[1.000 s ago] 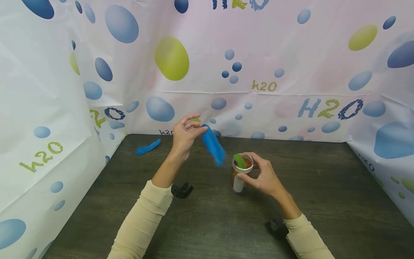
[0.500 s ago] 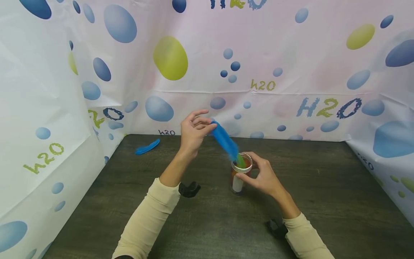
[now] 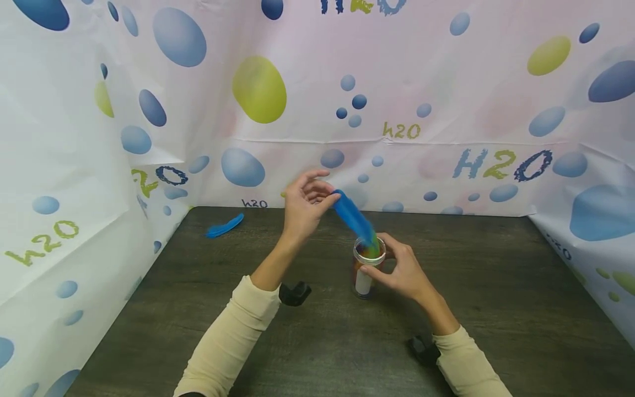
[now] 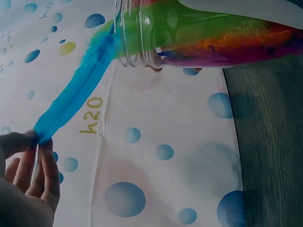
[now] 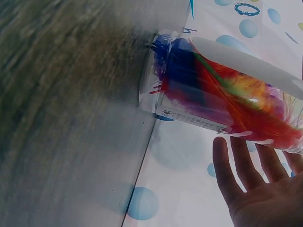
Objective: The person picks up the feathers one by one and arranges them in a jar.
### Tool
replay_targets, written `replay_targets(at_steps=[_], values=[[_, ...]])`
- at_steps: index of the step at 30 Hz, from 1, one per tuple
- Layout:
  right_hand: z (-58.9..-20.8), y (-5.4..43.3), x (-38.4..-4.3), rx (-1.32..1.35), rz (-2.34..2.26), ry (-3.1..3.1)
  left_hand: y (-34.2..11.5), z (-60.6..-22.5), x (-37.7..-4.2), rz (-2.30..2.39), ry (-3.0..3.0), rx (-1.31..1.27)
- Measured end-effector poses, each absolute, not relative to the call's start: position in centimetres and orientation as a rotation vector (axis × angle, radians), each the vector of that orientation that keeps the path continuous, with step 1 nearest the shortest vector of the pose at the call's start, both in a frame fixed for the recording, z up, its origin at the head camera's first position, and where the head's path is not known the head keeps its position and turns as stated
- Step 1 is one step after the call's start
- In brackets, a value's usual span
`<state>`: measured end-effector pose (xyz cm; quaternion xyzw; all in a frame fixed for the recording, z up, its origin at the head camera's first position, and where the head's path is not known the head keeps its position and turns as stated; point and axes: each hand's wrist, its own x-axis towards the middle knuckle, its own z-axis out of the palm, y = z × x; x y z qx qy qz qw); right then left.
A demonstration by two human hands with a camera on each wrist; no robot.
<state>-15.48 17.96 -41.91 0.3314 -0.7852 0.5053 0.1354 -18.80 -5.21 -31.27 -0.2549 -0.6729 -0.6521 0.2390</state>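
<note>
My left hand [image 3: 305, 207] pinches a blue feather [image 3: 356, 219] by one end between thumb and fingers. The feather slants down to the right, its free tip at the mouth of a clear jar [image 3: 364, 278]. In the left wrist view that blue feather [image 4: 78, 92] overlaps the jar's threaded rim [image 4: 137, 38], beside a green feather [image 4: 175, 30]. Red, orange and purple feathers [image 5: 236, 101] show through the jar's wall in the right wrist view. My right hand [image 3: 404, 267] grips the upright jar near its top, thumb in front and fingers behind.
A second blue feather [image 3: 225, 226] lies at the far left of the dark wooden table [image 3: 317, 347]. Behind and to the left hangs a white sheet [image 3: 297, 44] with blue and green spots. The jar bears a white label [image 3: 364, 282].
My left hand has moved right, carrying the blue feather from beside the jar to its mouth. The right hand keeps its hold on the jar, which stays in place.
</note>
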Motion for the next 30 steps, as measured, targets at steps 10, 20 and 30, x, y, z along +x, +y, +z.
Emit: replay_targets(at_steps=[10, 20, 30], values=[[-41.81, 17.96, -15.39, 0.957, 1.455, -2.280, -5.25, -31.25, -18.76, -1.875, -1.860, -0.872], [-41.64, 17.86, -15.46, 0.960, 1.464, -2.290, -4.94, -31.96, -18.97, -1.859, -1.992, -1.059], [-41.70, 17.89, -15.73, 0.971, 1.457, -2.289, -5.10, -32.04, -19.15, -1.839, -2.214, -1.204]])
